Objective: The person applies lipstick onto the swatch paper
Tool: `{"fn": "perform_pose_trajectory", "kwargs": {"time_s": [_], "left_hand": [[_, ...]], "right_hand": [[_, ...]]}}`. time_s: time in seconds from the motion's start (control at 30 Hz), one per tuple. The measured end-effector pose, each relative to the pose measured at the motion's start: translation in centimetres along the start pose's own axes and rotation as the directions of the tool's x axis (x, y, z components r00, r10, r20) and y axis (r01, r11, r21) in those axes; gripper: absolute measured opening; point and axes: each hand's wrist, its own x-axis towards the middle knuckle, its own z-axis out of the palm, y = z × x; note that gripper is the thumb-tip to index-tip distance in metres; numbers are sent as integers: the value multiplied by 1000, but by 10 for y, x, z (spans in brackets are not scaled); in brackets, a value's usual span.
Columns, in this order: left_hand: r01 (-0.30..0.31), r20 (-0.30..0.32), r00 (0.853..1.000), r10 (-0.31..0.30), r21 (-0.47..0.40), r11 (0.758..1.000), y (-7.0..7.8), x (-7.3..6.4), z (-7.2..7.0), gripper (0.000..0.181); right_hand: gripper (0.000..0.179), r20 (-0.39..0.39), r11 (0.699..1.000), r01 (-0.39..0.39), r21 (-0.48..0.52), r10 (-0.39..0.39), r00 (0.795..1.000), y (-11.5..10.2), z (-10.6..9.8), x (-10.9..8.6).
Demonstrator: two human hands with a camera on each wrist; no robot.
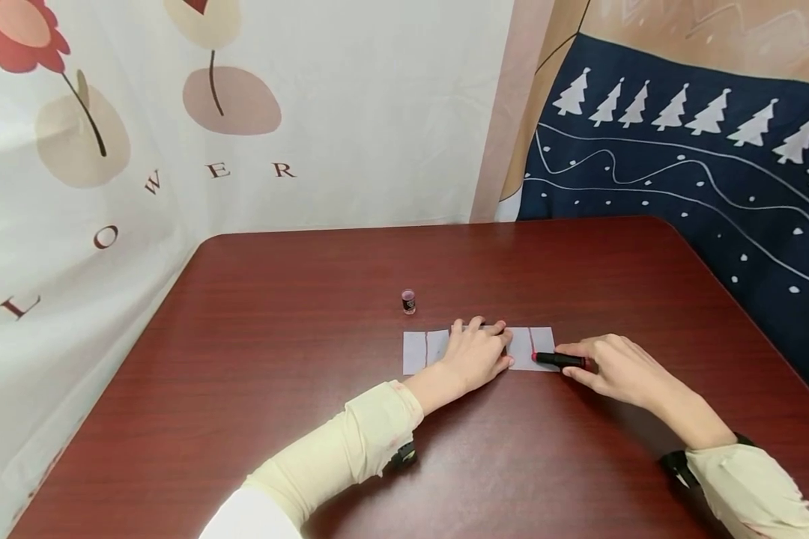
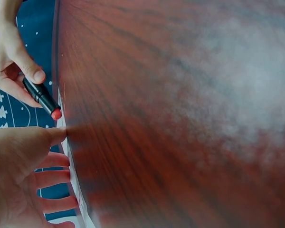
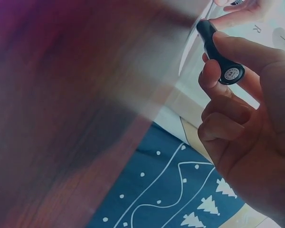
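Observation:
In the head view my right hand (image 1: 620, 370) pinches a black lipstick (image 1: 561, 360) between thumb and fingers. Its red tip is at the lower end of a red line on the right part of the white paper (image 1: 542, 340). My left hand (image 1: 475, 352) lies over the middle of the paper with fingers spread, so that stretch is hidden. Another red line crosses the paper's left part. In the left wrist view the lipstick's rounded red tip (image 2: 56, 114) shows near my left thumb. A round label on the lipstick's base (image 3: 232, 74) faces the right wrist camera.
Behind the paper a small cylinder (image 1: 408, 302), pinkish on top and dark below, stands on the reddish-brown table (image 1: 276, 314). Printed cloths (image 1: 377, 112) hang along the table's back and sides. Dark straps cross both sleeves.

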Motion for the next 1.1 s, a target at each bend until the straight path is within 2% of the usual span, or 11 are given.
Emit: {"fn": "perform_pose_trajectory", "kwargs": {"time_s": [0.6,1.1], "left_hand": [[2,-9,1000,-1,31,1000,0,1,4,42],[-6,-20,1000,7,21,1000,-1,0,3,42]], "right_hand": [[32,-1,1000,3,23,-3,1000,-2,0,-2],[32,18,1000,-8,24,7,1000,-5,-1,-3]]}}
